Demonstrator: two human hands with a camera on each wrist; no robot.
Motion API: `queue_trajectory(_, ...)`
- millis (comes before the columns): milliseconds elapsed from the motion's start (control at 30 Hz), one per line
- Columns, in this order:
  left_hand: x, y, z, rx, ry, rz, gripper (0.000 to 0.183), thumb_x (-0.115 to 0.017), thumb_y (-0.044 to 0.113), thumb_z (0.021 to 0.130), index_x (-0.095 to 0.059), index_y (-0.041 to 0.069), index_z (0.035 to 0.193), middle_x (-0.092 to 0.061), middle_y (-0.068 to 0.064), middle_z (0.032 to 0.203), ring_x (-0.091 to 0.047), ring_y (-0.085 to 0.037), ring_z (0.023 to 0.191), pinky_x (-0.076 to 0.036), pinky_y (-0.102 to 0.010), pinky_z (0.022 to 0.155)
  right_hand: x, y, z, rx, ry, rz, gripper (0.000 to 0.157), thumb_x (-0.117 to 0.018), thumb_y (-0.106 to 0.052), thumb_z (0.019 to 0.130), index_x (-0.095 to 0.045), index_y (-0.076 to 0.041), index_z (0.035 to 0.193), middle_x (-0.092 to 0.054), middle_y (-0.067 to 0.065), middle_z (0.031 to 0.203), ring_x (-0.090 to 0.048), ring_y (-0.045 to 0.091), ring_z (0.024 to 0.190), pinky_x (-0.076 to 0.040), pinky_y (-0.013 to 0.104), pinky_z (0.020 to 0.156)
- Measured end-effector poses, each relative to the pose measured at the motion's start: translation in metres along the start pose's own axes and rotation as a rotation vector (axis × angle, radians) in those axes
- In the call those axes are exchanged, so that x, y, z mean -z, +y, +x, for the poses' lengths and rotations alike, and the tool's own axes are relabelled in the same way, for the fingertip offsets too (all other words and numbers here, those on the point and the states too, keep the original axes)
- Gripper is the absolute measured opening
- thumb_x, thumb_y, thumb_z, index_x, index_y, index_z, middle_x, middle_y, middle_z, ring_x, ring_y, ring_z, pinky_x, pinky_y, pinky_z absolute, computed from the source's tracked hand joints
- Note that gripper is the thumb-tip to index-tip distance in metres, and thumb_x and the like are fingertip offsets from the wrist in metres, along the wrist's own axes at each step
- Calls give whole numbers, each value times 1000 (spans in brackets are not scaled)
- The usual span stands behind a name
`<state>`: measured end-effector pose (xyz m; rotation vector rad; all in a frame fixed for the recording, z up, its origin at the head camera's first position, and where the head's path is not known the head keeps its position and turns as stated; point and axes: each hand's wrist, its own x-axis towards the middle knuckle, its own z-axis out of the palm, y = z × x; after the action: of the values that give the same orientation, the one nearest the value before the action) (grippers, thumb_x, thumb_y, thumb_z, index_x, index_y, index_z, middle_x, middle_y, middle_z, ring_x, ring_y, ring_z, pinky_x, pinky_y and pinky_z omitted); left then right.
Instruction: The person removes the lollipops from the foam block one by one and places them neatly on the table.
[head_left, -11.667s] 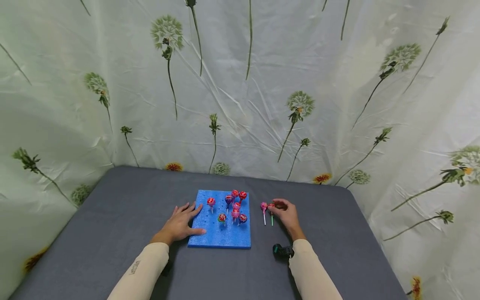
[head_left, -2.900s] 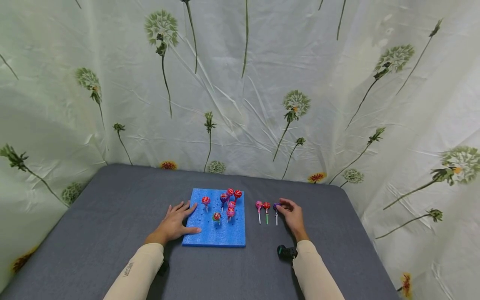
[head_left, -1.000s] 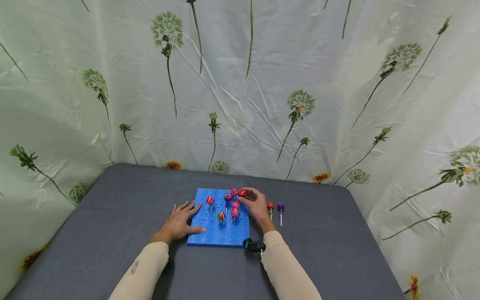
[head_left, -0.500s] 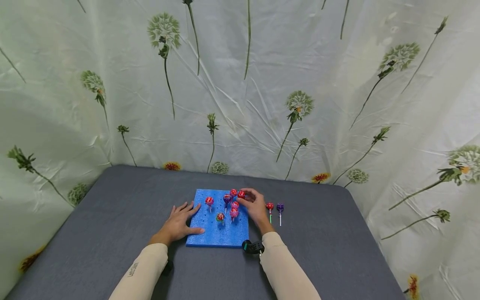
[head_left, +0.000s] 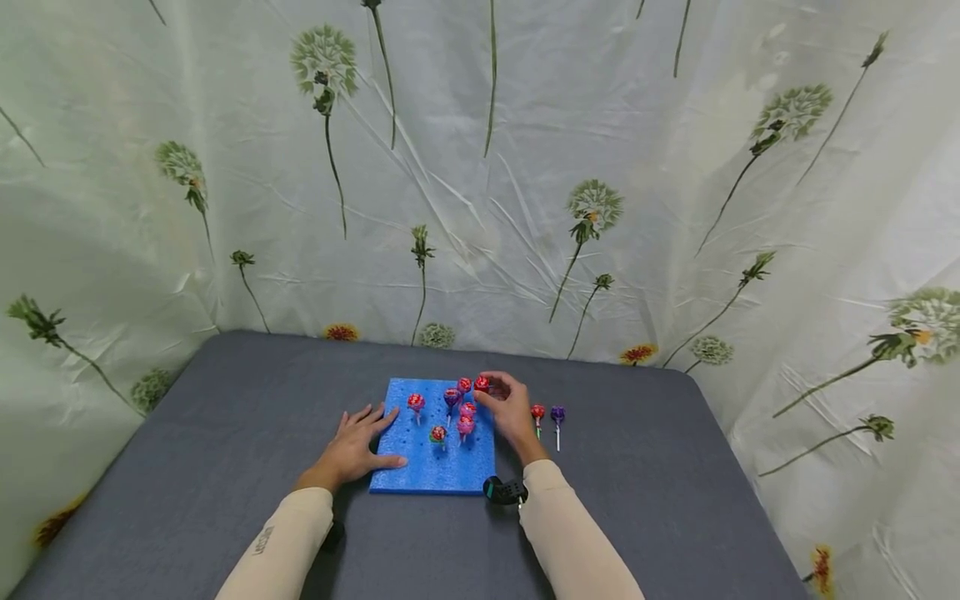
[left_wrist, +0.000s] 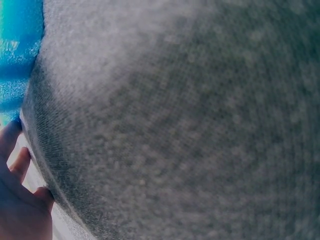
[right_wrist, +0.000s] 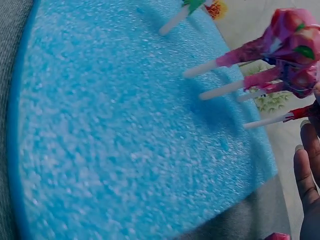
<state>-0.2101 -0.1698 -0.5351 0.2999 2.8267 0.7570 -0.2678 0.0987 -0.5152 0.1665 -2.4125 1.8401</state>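
Observation:
A blue foam board (head_left: 420, 471) with small holes lies on the table, several lollipops standing in it. My left hand (head_left: 351, 450) rests on its left edge, fingers spread, thumb on top. At the back right corner my right hand (head_left: 510, 410) pinches the head of a red lollipop (head_left: 482, 383). Its white stick (right_wrist: 265, 121) meets the board surface in the right wrist view. Near it stand another red one (head_left: 464, 385), a purple one (head_left: 452, 397) and two pink ones (head_left: 466, 426). Further left are a red-and-pink one (head_left: 416, 402) and one with a green wrapper (head_left: 438, 434).
Right of the board, a red lollipop with a green stick (head_left: 537, 412) and a purple lollipop (head_left: 557, 414) lie on the grey table (head_left: 630, 500). A floral curtain (head_left: 480, 275) hangs behind the table.
A purple lollipop was taken from the board's right side and laid on the table. The right hand then moved left to the red lollipop at the back corner. The left hand stayed.

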Motion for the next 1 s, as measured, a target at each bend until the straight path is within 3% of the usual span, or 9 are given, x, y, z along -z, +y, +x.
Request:
queue_trajectory(333, 2, 2, -1, 1, -8, -2, 97, -72, 61, 74, -36, 10, 149, -28, -24, 154, -17, -48, 141, -2, -65, 112, 18, -8, 1, 56, 14, 17, 30, -72, -4, 86, -64, 2, 114, -66, 18, 105, -62, 26, 93, -54, 30, 81)
queue_trajectory(533, 3, 2, -1, -7, -14, -1, 98, -72, 61, 74, -36, 9, 149, -28, -24, 153, -17, -48, 141, -3, -66, 111, 27, -6, 1, 32, 36, 10, 28, -74, -5, 85, -64, 2, 109, -67, 16, 102, -61, 19, 88, -52, 23, 79)
queue_trajectory(800, 7, 1, -1, -2, -15, -6, 99, -74, 60, 74, -36, 8, 149, -28, -26, 153, -16, -49, 140, -1, -69, 109, 37, -8, 3, 47, 60, 1, 27, -75, -6, 83, -68, 2, 108, -68, 16, 98, -62, 19, 86, -50, 19, 67)
queue_trajectory(1000, 3, 2, -2, -2, -21, 2, 99, -72, 61, 74, -36, 9, 149, -29, -26, 152, -17, -49, 140, -2, -68, 109, 51, -6, 0, 53, 76, -9, 29, -74, -5, 83, -68, 3, 110, -67, 16, 98, -61, 18, 86, -51, 18, 72)
